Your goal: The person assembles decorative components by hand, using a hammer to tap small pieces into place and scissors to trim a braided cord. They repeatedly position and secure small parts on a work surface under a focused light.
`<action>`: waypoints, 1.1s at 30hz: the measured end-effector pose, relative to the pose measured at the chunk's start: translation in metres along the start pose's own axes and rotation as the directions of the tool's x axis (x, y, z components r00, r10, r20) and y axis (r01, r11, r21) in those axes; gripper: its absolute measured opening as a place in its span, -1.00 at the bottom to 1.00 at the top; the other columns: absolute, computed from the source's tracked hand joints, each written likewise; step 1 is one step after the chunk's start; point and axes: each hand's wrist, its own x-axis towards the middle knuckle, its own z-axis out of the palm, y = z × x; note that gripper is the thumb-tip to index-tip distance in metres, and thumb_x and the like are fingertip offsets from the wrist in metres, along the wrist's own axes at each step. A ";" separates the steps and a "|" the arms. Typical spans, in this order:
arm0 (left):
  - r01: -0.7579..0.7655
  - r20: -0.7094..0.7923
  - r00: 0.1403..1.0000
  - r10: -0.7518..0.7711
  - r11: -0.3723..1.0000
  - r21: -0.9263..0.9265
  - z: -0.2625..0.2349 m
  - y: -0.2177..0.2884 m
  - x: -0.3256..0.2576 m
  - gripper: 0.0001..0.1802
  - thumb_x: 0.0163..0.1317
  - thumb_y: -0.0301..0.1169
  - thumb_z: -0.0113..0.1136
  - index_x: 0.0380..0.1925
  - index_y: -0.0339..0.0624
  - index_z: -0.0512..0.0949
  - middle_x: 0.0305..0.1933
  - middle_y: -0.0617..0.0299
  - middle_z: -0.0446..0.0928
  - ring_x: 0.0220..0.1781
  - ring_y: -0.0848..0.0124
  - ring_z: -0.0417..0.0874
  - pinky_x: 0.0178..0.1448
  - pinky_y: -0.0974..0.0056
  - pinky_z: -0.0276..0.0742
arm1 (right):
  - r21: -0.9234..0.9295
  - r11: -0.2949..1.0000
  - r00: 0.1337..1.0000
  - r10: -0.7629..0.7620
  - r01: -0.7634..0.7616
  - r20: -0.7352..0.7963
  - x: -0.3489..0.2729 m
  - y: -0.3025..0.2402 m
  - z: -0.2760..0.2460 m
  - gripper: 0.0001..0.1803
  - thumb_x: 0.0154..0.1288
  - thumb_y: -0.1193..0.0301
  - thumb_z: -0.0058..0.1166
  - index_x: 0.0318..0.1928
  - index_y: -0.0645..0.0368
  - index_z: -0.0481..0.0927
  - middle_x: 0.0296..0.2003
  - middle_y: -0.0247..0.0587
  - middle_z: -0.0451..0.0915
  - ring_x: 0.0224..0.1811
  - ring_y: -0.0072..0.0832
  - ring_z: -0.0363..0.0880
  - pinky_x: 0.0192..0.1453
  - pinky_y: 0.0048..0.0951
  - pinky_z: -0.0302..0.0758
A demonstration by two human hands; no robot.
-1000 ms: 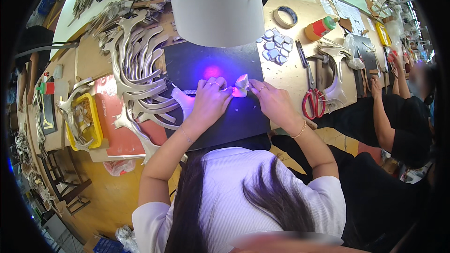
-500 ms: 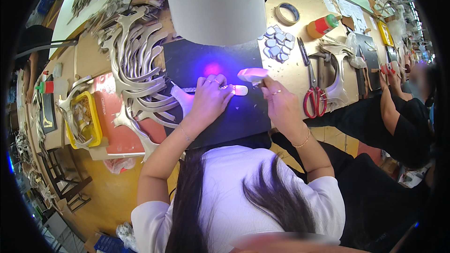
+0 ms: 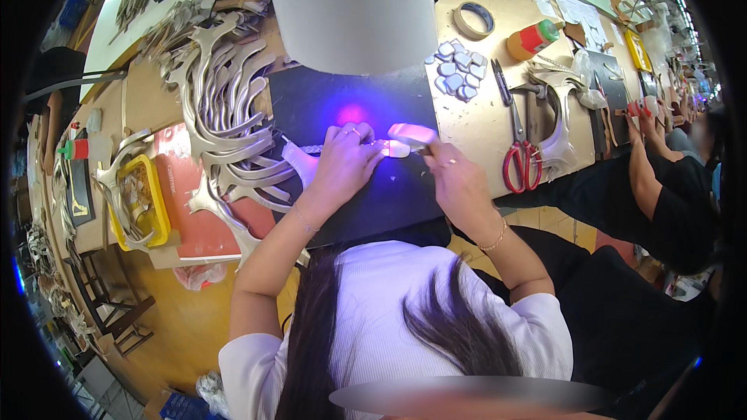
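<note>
My left hand [image 3: 346, 162] rests on the black mat [image 3: 389, 206], its fingers curled on a small pale strip piece [image 3: 393, 148]. Just to its right, my right hand [image 3: 459, 183] grips a small white hand lamp [image 3: 412, 135] and holds it over that piece. A purple glow [image 3: 352, 114] lies on the mat just beyond my left fingers. A clear curved piece [image 3: 299, 163] lies on the mat beside my left wrist.
A stack of silver curved strap pieces [image 3: 226, 120] lies left of the mat. A big white lamp shade [image 3: 350, 8] hangs above it. Red-handled scissors [image 3: 517, 159], pale cut pieces [image 3: 459, 70], a tape roll [image 3: 472, 21] and an orange bottle [image 3: 533, 37] lie right. A co-worker's arm [image 3: 646, 179] works at far right.
My right hand has pulled slightly away from the left one and now holds the hand lamp over the piece. My left hand has stayed in place.
</note>
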 end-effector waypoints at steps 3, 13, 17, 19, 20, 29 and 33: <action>0.010 -0.007 1.000 -0.010 1.000 0.003 -0.002 0.000 0.002 -0.80 0.12 -0.30 0.42 -0.25 -0.05 0.79 -0.13 0.23 0.54 -0.04 0.26 0.55 0.04 0.14 0.35 | -0.053 0.998 0.999 0.015 -0.018 -0.051 -0.005 -0.006 0.008 -0.55 0.50 0.31 0.01 0.35 0.06 0.41 -0.39 -0.10 0.57 -0.52 -0.10 0.61 -0.44 -0.15 0.57; 0.036 -0.015 0.999 -0.036 0.999 -0.016 -0.004 0.001 0.002 -0.79 0.09 -0.29 0.44 -0.25 -0.02 0.81 -0.10 0.22 0.52 0.01 0.26 0.54 0.07 0.13 0.34 | -0.007 1.000 0.998 0.017 -0.017 -0.061 -0.009 -0.005 0.011 -0.52 0.52 0.29 0.00 0.38 0.05 0.38 -0.39 -0.10 0.55 -0.51 -0.08 0.59 -0.46 -0.12 0.54; 0.018 -0.015 1.000 -0.018 1.000 0.000 -0.005 0.001 0.003 -0.80 0.11 -0.29 0.43 -0.26 -0.02 0.81 -0.09 0.22 0.52 0.02 0.26 0.53 0.07 0.12 0.33 | -0.075 0.993 0.993 0.096 -0.090 0.074 -0.009 -0.005 0.017 -0.48 0.48 0.35 0.06 0.41 0.01 0.38 -0.41 -0.13 0.52 -0.50 -0.10 0.57 -0.44 -0.16 0.54; 0.019 0.010 1.000 -0.019 1.000 0.012 -0.006 0.001 0.001 -0.80 0.12 -0.29 0.42 -0.26 -0.03 0.80 -0.09 0.21 0.52 0.03 0.25 0.53 0.07 0.12 0.33 | 0.009 0.999 0.998 0.052 -0.052 -0.044 -0.016 -0.004 0.016 -0.48 0.49 0.32 0.04 0.42 -0.01 0.37 -0.40 -0.13 0.53 -0.51 -0.10 0.57 -0.46 -0.16 0.54; 0.015 -0.004 1.000 -0.015 1.000 0.015 -0.006 0.001 0.002 -0.80 0.12 -0.29 0.42 -0.25 -0.04 0.80 -0.09 0.21 0.52 0.03 0.25 0.52 0.07 0.12 0.33 | 0.031 0.999 0.996 0.010 -0.008 -0.092 -0.017 -0.003 0.016 -0.48 0.49 0.32 0.04 0.42 -0.01 0.37 -0.40 -0.13 0.53 -0.51 -0.10 0.57 -0.45 -0.16 0.55; 0.009 -0.027 1.000 -0.009 1.000 0.025 -0.005 0.004 -0.001 -0.80 0.15 -0.32 0.39 -0.22 -0.05 0.79 -0.07 0.17 0.53 0.06 0.21 0.52 0.07 0.12 0.32 | 0.045 0.999 0.998 0.013 -0.010 -0.068 -0.026 -0.001 0.017 -0.44 0.47 0.35 0.06 0.44 0.01 0.36 -0.40 -0.11 0.51 -0.52 -0.12 0.55 -0.43 -0.15 0.54; 0.012 -0.025 1.000 -0.011 1.000 0.004 -0.004 0.002 -0.002 -0.80 0.17 -0.33 0.37 -0.21 -0.07 0.79 -0.04 0.17 0.53 0.07 0.20 0.51 0.08 0.11 0.32 | -0.023 0.996 0.995 -0.088 0.087 -0.040 -0.027 0.000 0.019 -0.43 0.45 0.37 0.08 0.44 0.01 0.36 -0.41 -0.12 0.50 -0.51 -0.14 0.56 -0.42 -0.16 0.54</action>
